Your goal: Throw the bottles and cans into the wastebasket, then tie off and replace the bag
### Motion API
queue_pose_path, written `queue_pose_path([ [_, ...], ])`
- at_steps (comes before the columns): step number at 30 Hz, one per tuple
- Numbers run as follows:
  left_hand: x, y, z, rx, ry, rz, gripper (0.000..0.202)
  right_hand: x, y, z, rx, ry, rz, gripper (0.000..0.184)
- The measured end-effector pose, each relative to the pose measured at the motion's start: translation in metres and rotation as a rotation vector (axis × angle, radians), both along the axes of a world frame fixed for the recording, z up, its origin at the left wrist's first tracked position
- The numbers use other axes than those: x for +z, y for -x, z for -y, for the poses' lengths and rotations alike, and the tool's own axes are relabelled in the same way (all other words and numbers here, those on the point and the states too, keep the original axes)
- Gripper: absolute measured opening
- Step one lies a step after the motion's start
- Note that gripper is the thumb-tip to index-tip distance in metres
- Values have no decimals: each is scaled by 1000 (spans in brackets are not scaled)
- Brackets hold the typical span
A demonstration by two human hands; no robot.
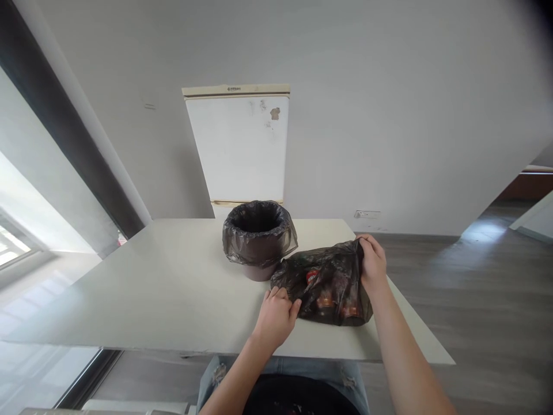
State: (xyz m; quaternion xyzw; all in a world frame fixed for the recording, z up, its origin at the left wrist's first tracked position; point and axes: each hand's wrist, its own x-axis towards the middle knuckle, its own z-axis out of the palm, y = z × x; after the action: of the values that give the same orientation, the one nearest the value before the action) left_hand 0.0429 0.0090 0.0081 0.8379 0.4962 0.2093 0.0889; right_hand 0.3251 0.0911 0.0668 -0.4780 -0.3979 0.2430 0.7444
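Observation:
A thin black plastic bag (332, 276) lies on the pale table, with several reddish items showing dimly through its film. One of them is a round red piece with white marks; I cannot make out their kinds. My left hand (276, 314) grips the bag's left side, its fingers curled into the plastic. At the upper right edge, my right hand (372, 258) pinches the bag. Just beyond the bag stands an upright trash can (259, 272), lined with another black bag folded over its rim.
The pale table (173, 288) spans the view, its front edge near my body. Behind it a white refrigerator (244, 144) stands against the grey wall. A wall socket (367, 214) sits low on the right. Grey wood-look floor (475, 300) extends to the right.

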Motion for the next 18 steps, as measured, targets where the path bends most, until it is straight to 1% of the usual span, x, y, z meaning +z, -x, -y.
queue_pose_path([
  [2,1,2,-1,16,1,-12,44,-1,-8,4,-27,27,84,24],
  [4,2,3,-1,38,31,0,41,0,-16,9,-84,54,242,23],
  [6,5,4,-2,82,68,64,39,-2,-22,15,-124,70,404,22],
  [8,11,2,-2,109,41,170,36,-7,-30,20,-118,58,472,22],
  [10,21,-1,-3,91,-48,283,31,-16,-38,22,-114,19,436,27],
  [11,26,-3,-5,62,-82,336,28,-22,-43,23,-140,-4,396,28],
  [12,31,-5,-8,21,-90,383,28,-28,-47,23,-188,-24,342,28],
  [14,38,-12,-17,-76,-48,443,32,-41,-56,23,-297,-39,197,27],
  [16,40,-19,-29,-167,-1,421,41,-53,-62,22,-349,-8,32,26],
  [18,39,-25,-40,-271,-3,308,54,-64,-66,22,-327,65,-62,25],
])
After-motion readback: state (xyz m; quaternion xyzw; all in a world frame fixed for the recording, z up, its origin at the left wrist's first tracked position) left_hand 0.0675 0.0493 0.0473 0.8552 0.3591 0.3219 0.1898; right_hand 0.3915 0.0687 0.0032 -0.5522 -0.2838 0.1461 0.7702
